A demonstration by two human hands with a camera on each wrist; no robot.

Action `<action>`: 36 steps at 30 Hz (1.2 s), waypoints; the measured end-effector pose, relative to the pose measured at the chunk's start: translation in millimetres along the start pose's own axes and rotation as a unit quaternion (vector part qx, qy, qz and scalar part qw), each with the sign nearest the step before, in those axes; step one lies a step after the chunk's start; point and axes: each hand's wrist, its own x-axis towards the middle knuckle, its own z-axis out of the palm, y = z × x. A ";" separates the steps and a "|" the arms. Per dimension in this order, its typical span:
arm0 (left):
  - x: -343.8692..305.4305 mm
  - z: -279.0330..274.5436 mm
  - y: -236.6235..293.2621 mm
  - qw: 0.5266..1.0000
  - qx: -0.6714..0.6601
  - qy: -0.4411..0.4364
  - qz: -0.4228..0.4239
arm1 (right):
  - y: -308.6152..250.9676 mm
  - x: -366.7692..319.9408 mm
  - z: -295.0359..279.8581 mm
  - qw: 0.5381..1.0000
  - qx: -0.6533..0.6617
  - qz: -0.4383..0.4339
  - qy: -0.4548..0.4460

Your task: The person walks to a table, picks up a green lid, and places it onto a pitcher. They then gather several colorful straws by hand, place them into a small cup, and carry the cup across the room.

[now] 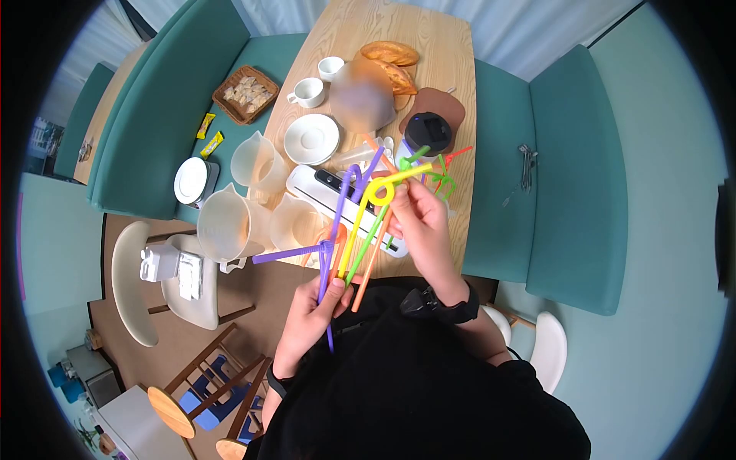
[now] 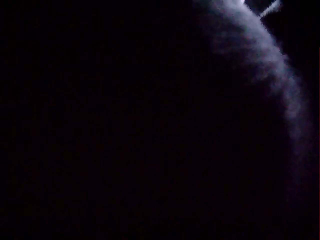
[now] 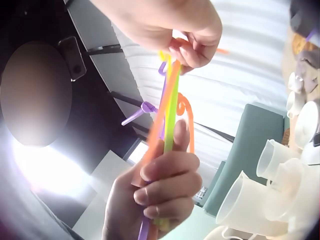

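Note:
My left hand [image 1: 313, 318] grips a bunch of bendy drinking straws low on their stems. In the bunch are a purple straw [image 1: 334, 222], a yellow straw [image 1: 353, 238] with a loop, a green straw [image 1: 371, 239] and an orange straw [image 1: 369, 274]. At the upper part of the bunch, my right hand [image 1: 424, 230] pinches straws beside the yellow loop. From the right wrist, the left hand [image 3: 162, 192] shows curled around the stems below the right hand [image 3: 170, 25]. The left wrist view is almost black.
Beneath the straws lies a white device [image 1: 307, 184] with a dark panel. Translucent pitchers [image 1: 222, 222] stand at the table's left edge, near stacked saucers [image 1: 310, 138] and white cups [image 1: 308, 93]. A black-lidded cup [image 1: 428, 132] and bread [image 1: 389, 53] are farther back.

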 end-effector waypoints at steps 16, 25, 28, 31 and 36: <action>1.4 2.1 -2.1 0.998 -0.046 -0.042 -0.023 | -15.1 -3.6 -5.6 0.993 -0.094 0.049 -0.047; 2.5 -14.0 -8.5 0.992 -0.064 0.104 0.006 | -46.8 -1.8 -95.9 0.942 -0.270 -0.103 0.174; 2.2 -14.2 -7.4 0.992 -0.061 0.111 0.007 | -22.5 -2.8 -133.9 0.896 -0.377 -0.105 0.209; 3.6 -15.4 -7.4 0.993 -0.054 0.108 0.010 | 10.2 -2.0 -157.5 0.864 -0.439 -0.110 0.219; 6.8 -14.1 -10.7 0.994 -0.051 0.095 0.012 | 50.6 -3.8 -173.4 0.777 -0.617 0.014 0.126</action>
